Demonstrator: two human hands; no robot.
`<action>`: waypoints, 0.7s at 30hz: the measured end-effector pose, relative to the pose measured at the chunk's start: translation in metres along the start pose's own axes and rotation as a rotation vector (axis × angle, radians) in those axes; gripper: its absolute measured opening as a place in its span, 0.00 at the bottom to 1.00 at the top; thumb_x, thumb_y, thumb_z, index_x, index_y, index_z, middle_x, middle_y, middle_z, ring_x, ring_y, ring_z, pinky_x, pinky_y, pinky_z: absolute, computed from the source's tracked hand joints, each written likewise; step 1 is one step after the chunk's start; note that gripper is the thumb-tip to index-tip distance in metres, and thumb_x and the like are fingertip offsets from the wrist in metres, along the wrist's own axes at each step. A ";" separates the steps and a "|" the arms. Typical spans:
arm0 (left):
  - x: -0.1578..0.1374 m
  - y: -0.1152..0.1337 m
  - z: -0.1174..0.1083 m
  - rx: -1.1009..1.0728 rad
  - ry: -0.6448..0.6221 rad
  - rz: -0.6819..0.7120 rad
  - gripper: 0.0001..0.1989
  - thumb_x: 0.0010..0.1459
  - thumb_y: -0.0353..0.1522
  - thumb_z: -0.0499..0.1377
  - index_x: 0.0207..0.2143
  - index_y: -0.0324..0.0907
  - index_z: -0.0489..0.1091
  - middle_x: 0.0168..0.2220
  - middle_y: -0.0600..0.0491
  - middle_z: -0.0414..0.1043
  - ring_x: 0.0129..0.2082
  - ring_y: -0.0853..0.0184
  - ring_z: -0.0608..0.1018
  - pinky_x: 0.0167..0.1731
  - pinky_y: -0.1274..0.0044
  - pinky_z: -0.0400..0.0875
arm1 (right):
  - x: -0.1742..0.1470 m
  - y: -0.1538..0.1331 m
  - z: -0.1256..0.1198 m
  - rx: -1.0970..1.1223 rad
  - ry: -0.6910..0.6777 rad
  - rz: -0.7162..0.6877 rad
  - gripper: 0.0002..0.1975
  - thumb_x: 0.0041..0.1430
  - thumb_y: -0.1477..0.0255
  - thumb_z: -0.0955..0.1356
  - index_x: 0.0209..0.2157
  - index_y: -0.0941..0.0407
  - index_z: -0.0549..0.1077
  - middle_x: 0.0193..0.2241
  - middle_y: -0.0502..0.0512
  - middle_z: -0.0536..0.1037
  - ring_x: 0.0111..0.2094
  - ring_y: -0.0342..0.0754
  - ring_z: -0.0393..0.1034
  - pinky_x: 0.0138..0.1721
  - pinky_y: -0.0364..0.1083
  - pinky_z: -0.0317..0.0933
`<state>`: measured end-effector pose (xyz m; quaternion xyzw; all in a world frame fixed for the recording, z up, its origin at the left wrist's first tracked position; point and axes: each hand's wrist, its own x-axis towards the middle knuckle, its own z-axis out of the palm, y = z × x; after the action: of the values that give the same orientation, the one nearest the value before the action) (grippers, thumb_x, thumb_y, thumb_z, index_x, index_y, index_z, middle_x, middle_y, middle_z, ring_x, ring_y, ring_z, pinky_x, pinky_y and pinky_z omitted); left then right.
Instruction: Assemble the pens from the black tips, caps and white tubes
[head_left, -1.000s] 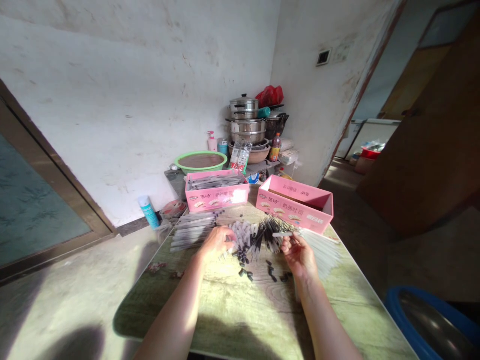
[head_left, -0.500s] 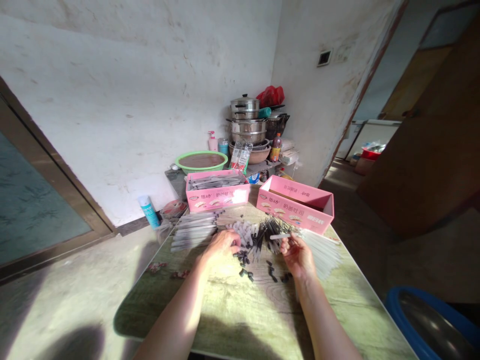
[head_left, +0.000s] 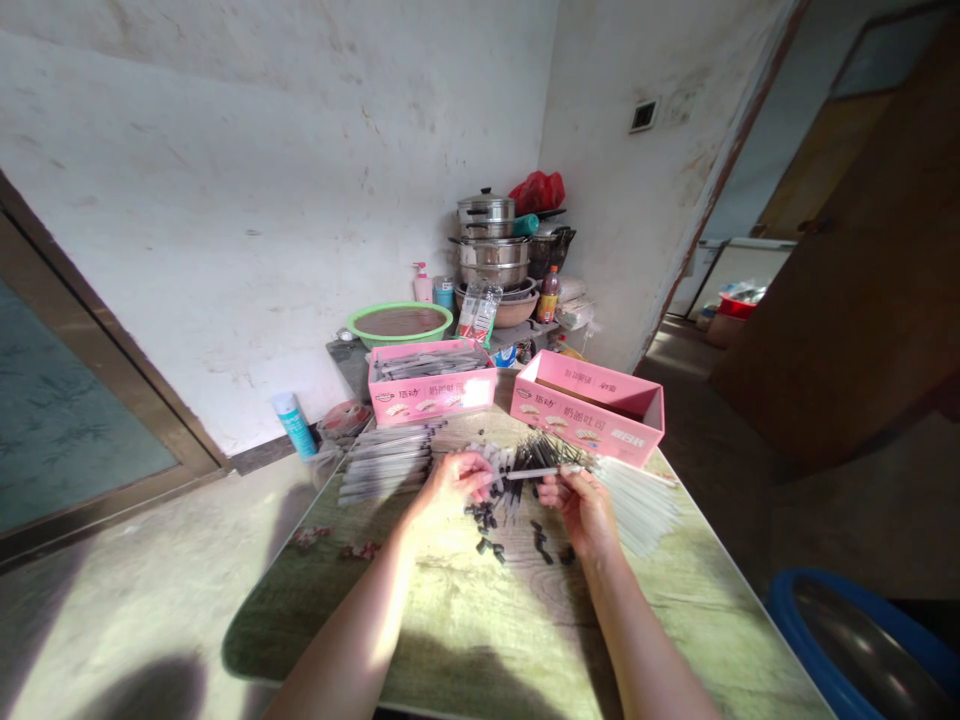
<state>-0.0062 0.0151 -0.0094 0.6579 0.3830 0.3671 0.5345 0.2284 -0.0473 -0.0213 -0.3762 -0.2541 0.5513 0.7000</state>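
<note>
In my right hand [head_left: 581,505] is a slim whitish tube like a pen barrel [head_left: 534,474], held nearly level and pointing left. My left hand [head_left: 457,482] is pinched close to the tube's left end; what sits in its fingertips is too small to make out. Behind the hands lie short pale caps [head_left: 491,456] and thin black sticks like pen refills [head_left: 544,450]. Small black caps [head_left: 484,516] are scattered in front of them. Pale tubes with dark ends [head_left: 386,460] lie in rows at left, and clear tubes [head_left: 641,505] fan out at right.
Behind the piles stand a pink box [head_left: 431,392] full of tubes and a second pink box [head_left: 589,415]. Farther back are a green basin [head_left: 401,325] and stacked steel pots [head_left: 491,250]. A blue spray can [head_left: 294,425] stands left of the table [head_left: 450,620].
My right hand has brought the tube left and slightly down. My left hand has lifted from the pale caps and moved right, so its fingers now meet near the tube's end.
</note>
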 end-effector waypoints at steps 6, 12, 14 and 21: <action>0.000 0.000 0.003 -0.040 -0.028 0.000 0.18 0.53 0.43 0.69 0.35 0.36 0.76 0.22 0.49 0.77 0.21 0.66 0.77 0.26 0.74 0.73 | -0.001 0.002 0.003 -0.034 0.016 -0.016 0.19 0.40 0.61 0.84 0.27 0.56 0.79 0.25 0.57 0.84 0.23 0.49 0.80 0.24 0.44 0.75; 0.002 -0.006 0.003 -0.047 -0.031 0.008 0.17 0.53 0.43 0.70 0.35 0.38 0.77 0.22 0.50 0.77 0.20 0.66 0.77 0.25 0.75 0.73 | -0.003 0.001 0.007 -0.073 0.022 -0.042 0.21 0.39 0.60 0.85 0.26 0.57 0.78 0.24 0.57 0.84 0.21 0.49 0.79 0.22 0.43 0.75; 0.003 -0.008 0.004 -0.048 -0.023 0.013 0.16 0.54 0.43 0.70 0.34 0.38 0.78 0.21 0.51 0.77 0.19 0.67 0.77 0.24 0.75 0.73 | -0.003 0.001 0.008 -0.080 0.022 -0.051 0.20 0.40 0.60 0.84 0.26 0.57 0.78 0.24 0.57 0.84 0.21 0.49 0.79 0.22 0.43 0.75; 0.004 -0.008 0.003 -0.051 -0.013 0.033 0.14 0.56 0.42 0.69 0.34 0.38 0.78 0.22 0.51 0.77 0.19 0.68 0.77 0.23 0.77 0.73 | -0.002 0.002 0.007 -0.110 0.026 -0.079 0.20 0.41 0.59 0.84 0.27 0.57 0.78 0.24 0.56 0.84 0.21 0.49 0.79 0.23 0.43 0.75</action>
<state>-0.0026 0.0183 -0.0177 0.6525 0.3590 0.3815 0.5475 0.2214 -0.0472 -0.0191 -0.4111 -0.2895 0.5035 0.7026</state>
